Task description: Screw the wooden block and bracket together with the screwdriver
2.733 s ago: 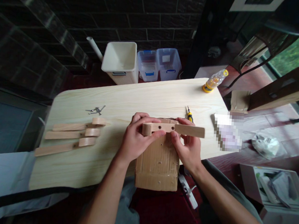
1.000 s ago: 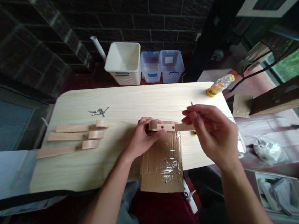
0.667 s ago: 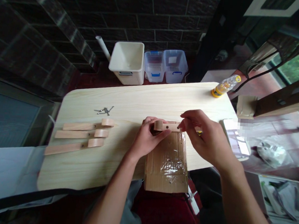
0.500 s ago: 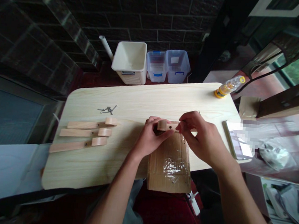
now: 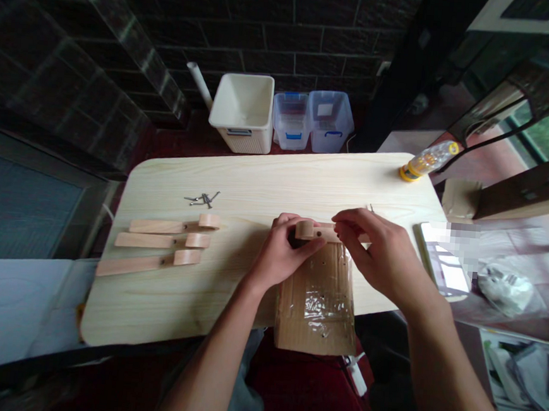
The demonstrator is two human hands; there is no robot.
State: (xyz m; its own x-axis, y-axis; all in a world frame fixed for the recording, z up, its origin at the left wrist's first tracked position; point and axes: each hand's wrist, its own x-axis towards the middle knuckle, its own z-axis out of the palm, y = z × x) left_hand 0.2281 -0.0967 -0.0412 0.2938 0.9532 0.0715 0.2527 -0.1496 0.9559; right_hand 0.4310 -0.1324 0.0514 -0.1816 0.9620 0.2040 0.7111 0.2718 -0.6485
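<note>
My left hand (image 5: 283, 253) is closed around the curled end of a light wooden piece (image 5: 305, 230), with the thumb along its near side. A dark hole shows in the piece's flat part. My right hand (image 5: 375, 248) has its thumb and fingertips pinched together over the flat part, right of the hole; whatever is between them is hidden. Beneath the piece lies a taped cardboard piece (image 5: 291, 324) that overhangs the table's near edge. Three similar wooden pieces (image 5: 150, 241) rest side by side at the left, and several metal screws (image 5: 203, 198) lie behind them.
The pale table (image 5: 257, 185) carries a clear bottle with yellow ends (image 5: 425, 163) at its far right corner and a flat device (image 5: 443, 263) at the right edge. Beyond it stand a white bin (image 5: 243, 117) and two clear boxes (image 5: 290, 121). A small thin item (image 5: 370, 208) sits behind my right hand.
The whole view has shifted slightly, so the scene appears a little farther right. Both hands keep nearly the same grip and place on the wooden piece.
</note>
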